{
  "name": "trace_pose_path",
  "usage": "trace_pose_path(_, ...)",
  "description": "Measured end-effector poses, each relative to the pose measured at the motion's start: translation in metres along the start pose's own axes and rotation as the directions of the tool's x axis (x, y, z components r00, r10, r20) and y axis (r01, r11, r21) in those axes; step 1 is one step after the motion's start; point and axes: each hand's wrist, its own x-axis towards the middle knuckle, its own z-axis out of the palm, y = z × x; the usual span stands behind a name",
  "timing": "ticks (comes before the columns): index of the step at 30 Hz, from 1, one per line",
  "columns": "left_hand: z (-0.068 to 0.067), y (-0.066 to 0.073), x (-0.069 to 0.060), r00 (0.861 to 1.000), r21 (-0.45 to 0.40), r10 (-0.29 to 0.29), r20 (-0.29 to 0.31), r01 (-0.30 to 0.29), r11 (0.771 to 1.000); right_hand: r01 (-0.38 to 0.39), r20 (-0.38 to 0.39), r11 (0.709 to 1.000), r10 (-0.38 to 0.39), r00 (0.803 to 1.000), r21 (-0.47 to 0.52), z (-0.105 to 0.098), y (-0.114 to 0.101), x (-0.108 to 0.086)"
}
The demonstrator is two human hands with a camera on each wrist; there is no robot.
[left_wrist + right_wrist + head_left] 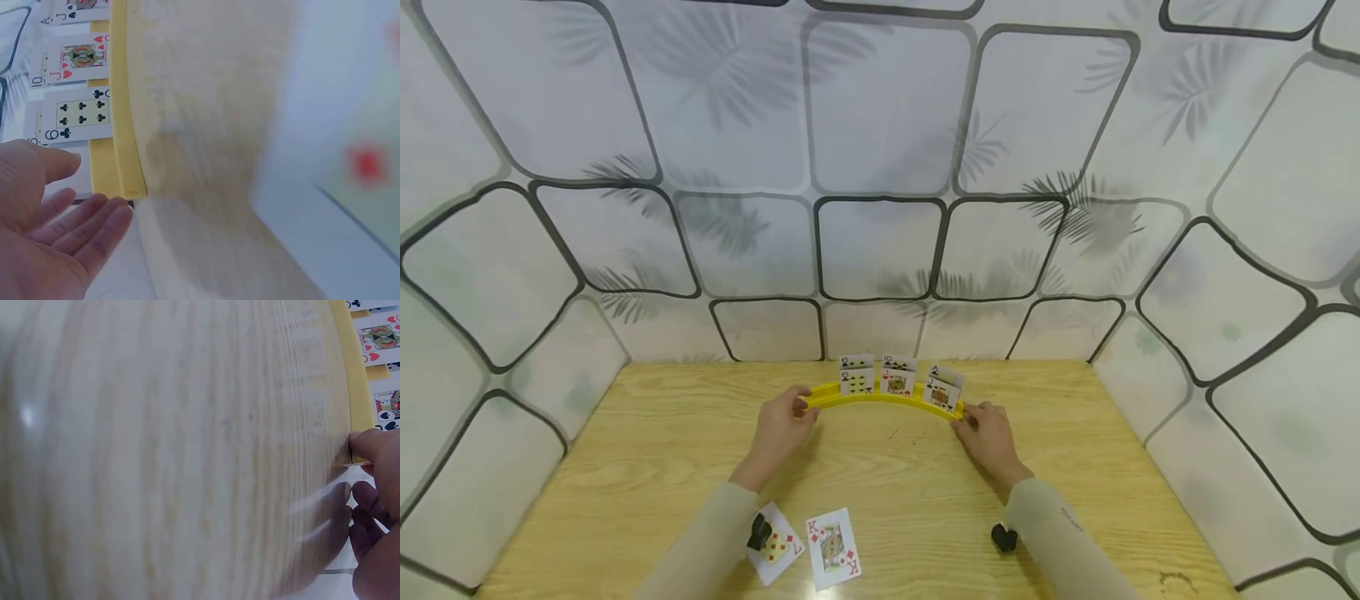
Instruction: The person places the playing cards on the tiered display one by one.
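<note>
A curved yellow card holder lies on the table, with playing cards upright in front and back rows. In front are a six of clubs, a jack of hearts and a jack of spades. Partly covered cards, a ten and an ace among them, show behind. My left hand is at the holder's left end, thumb and fingers spread apart around it. At the right end, my right hand pinches the holder, its thumb on the front face.
Two cards lie face up near me: a king of diamonds and a seven of diamonds, partly covered by the black wrist camera. Another black wrist camera is by the right sleeve. A patterned wall borders the wooden table.
</note>
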Motion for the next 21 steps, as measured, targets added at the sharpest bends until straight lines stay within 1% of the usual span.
trace_pose_path(2, -0.007, -0.002, -0.01, 1.0, 0.034, 0.004, 0.008, -0.004, 0.999, -0.004, 0.0, 1.0, 0.004, 1.0, -0.003, 0.0, 0.001, 0.001)
trace_pose_path(5, -0.019, -0.005, -0.028, 0.999, 0.064, -0.011, 0.03, 0.009, 0.998, -0.009, 0.002, 1.0, 0.009, 1.0, -0.007, 0.001, 0.002, 0.002)
trace_pose_path(11, -0.044, -0.008, -0.063, 0.998, 0.092, -0.023, 0.066, 0.017, 0.996, -0.002, 0.003, 1.0, 0.002, 1.0, -0.01, -0.001, -0.001, 0.0)
trace_pose_path(14, -0.055, -0.009, -0.079, 0.997, 0.105, -0.027, 0.079, 0.018, 0.994, 0.006, -0.003, 1.0, -0.006, 1.0, -0.007, -0.003, -0.003, -0.002)
trace_pose_path(17, -0.062, -0.012, -0.093, 0.996, 0.12, -0.036, 0.077, 0.027, 0.992, 0.006, -0.007, 1.0, -0.006, 1.0, -0.007, -0.005, -0.006, -0.002)
trace_pose_path(18, -0.063, -0.015, -0.098, 0.997, 0.126, -0.032, 0.068, 0.024, 0.992, 0.006, -0.008, 1.0, -0.006, 1.0, -0.009, -0.005, -0.006, -0.002)
trace_pose_path(21, -0.067, -0.018, -0.111, 0.997, 0.164, -0.045, 0.061, 0.035, 0.986, -0.01, -0.005, 1.0, 0.01, 1.0, -0.012, -0.004, -0.005, -0.002)
